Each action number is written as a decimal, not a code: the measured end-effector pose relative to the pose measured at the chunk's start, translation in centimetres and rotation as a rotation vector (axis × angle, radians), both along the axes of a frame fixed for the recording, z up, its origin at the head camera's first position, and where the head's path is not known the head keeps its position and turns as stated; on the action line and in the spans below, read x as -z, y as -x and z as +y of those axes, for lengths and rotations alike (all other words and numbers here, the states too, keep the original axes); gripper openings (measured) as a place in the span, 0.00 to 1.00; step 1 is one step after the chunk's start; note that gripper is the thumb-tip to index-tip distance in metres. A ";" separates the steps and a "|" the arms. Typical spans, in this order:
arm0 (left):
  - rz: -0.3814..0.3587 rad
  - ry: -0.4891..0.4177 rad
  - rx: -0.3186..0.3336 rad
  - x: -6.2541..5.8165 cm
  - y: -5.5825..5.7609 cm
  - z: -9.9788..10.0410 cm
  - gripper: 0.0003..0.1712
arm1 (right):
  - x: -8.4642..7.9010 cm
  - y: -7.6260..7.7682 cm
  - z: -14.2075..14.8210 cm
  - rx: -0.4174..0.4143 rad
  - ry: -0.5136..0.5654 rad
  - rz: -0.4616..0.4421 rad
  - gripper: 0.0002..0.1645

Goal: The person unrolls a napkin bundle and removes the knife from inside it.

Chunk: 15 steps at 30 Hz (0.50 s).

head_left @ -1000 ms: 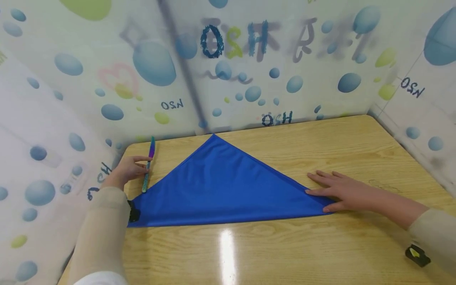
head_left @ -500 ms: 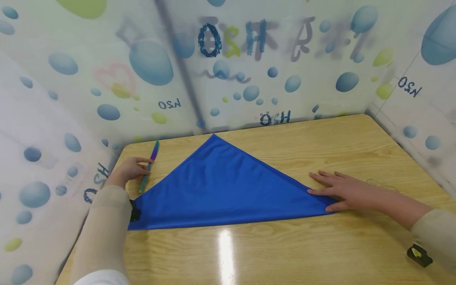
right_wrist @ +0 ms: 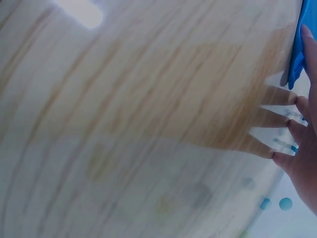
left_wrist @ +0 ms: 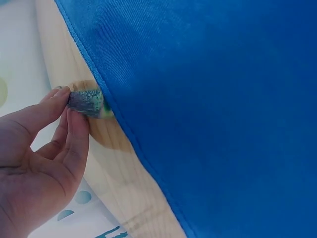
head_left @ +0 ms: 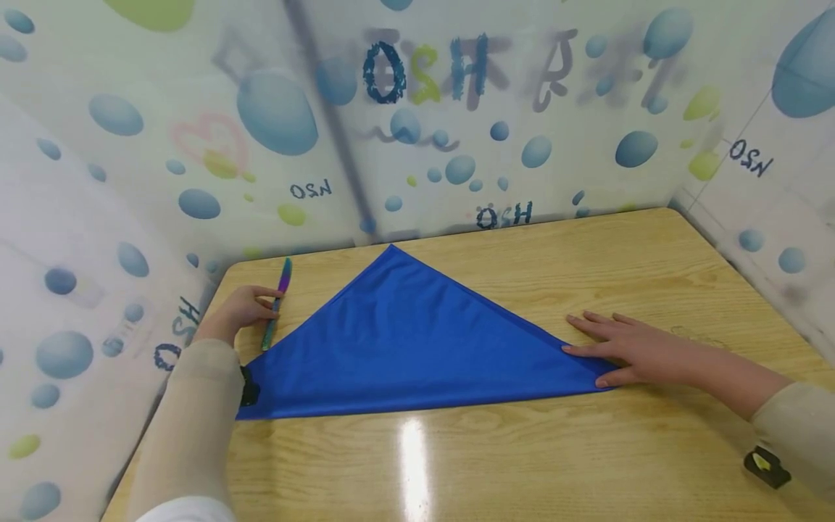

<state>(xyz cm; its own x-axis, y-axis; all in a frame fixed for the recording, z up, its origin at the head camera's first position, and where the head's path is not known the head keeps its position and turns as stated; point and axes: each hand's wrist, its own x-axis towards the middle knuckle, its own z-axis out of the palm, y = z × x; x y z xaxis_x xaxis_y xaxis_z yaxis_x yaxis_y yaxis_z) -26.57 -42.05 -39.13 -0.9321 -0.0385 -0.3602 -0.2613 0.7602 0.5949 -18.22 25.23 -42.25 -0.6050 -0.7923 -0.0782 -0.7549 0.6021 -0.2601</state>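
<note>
A blue cloth (head_left: 398,341) lies folded as a triangle, its point toward the far wall and its long edge toward me. My left hand (head_left: 238,313) pinches a slim knife (head_left: 285,275) between thumb and fingers, beside the cloth's left slope. The knife has a purple and teal blade pointing away from me. In the left wrist view its speckled handle (left_wrist: 86,102) ends close to the cloth's hem. My right hand (head_left: 633,351) rests with fingers spread, thumb and index finger touching the cloth's right corner. The right wrist view catches only part of that hand (right_wrist: 304,148).
The wooden table (head_left: 522,464) has rounded far corners and a bright light reflection near its front. Pale walls (head_left: 470,181) with blue and green drops stand close behind it and at both sides. A black wrist camera (head_left: 249,386) overlaps the cloth's left corner.
The knife has tilted, its blade tip shifting slightly right and nearer to me, still in my left hand. The view has shifted a little. The cloth and right hand look the same.
</note>
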 end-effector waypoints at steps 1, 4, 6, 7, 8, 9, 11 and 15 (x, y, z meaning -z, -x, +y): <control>0.005 0.007 0.005 0.0 -0.1 0.0 0.30 | -0.1 0.0 0.0 -0.003 0.000 -0.002 0.38; 0.017 0.023 0.016 0.0 -0.3 0.1 0.29 | -0.2 -0.1 -0.1 0.002 0.000 -0.017 0.38; 0.023 0.027 0.019 0.0 -0.4 0.1 0.29 | -0.3 -0.1 -0.1 0.007 -0.015 -0.031 0.38; 0.026 0.032 0.021 -0.1 -0.5 0.1 0.29 | -0.3 0.0 -0.2 0.009 -0.021 -0.036 0.39; 0.031 0.036 0.022 -0.1 -0.6 0.1 0.28 | -0.3 0.0 -0.2 0.014 -0.026 -0.043 0.39; 0.037 0.044 0.024 -0.2 -0.6 0.1 0.28 | -0.4 0.0 -0.2 0.016 -0.032 -0.047 0.39; 0.050 0.060 0.033 -0.4 -0.8 0.1 0.29 | -0.4 0.1 -0.2 0.018 -0.038 -0.056 0.39; 0.077 0.090 0.058 -1.1 -1.1 0.3 0.29 | -0.5 0.0 -0.2 0.025 -0.039 -0.074 0.40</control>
<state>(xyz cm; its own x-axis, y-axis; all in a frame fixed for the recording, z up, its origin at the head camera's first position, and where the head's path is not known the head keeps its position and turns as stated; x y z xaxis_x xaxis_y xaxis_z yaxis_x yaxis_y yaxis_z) -25.45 -41.75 -38.07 -0.9585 -0.0126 -0.2847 -0.1713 0.8239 0.5402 -18.19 25.03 -41.72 -0.6162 -0.7724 -0.1538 -0.7191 0.6315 -0.2900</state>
